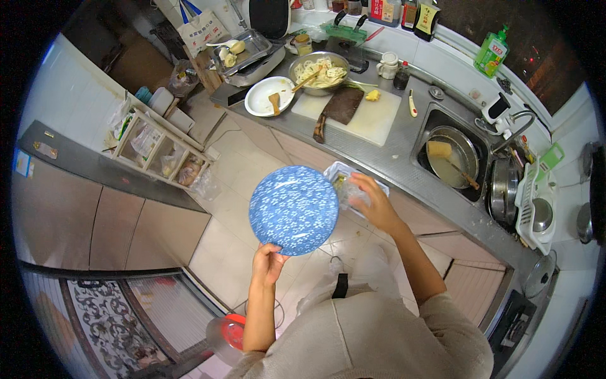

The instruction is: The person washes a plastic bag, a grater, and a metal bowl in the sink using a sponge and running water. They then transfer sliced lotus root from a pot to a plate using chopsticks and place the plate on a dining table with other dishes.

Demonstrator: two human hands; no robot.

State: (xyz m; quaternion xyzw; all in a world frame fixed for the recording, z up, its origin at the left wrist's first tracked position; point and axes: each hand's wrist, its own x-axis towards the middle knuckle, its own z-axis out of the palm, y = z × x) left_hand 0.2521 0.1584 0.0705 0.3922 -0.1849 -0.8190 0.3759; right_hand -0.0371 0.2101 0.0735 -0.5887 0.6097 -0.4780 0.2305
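Observation:
My left hand (270,263) grips the near rim of a blue plate (293,211) with a white flower pattern, thumb on top, held above the floor. My right hand (373,203) is raised just right of the plate, fingers apart and slightly curled, holding nothing. Beneath it, partly hidden, is a lined waste bin (337,171). On the counter, a cleaver (340,105) lies on a white cutting board (378,124) beside a yellow piece of food (372,95). Behind the board stands a metal bowl (343,59) of sliced pale food, with chopsticks (307,81) in it.
A white bowl (255,97) holds a wooden spatula (274,102). A peeler (412,104) lies near the sink (420,142), which contains a pan (450,132) of water with a sponge. A dish rack (525,213) stands further right. At left are a storage shelf (147,166) and a refrigerator (61,208).

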